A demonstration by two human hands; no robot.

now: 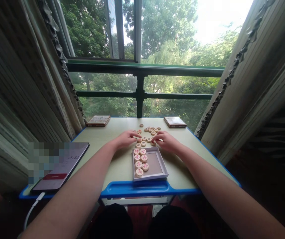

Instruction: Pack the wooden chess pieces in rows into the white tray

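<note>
Left hand (125,138): palm down on the counter (102,146), fingers stretched right into the loose discs; fingertips touch one at the left edge of the cluster. Whether a disc is pinched I cannot tell.
Right hand (166,141): palm down, fingers curled left over the right edge of the same cluster, touching the discs there; grip hidden by the fingers.
Loose discs (147,133): round pale wooden game pieces with red or dark marks, scattered flat between and just beyond the two hands, at the middle of the counter.
Tray (161,166): shallow grey square box, near side of the hands, just in front of the cluster.
Discs in tray (141,160): seven pieces with red characters, lined in two columns against the left wall; the right part is bare.
Left box (98,120): flat, far left corner.
Right box (175,121): flat, far right corner.
Phone (60,166): near left, screen up, white cable plugged in at its near end.
Window railing (142,70): beyond the far edge, trees behind.
</note>
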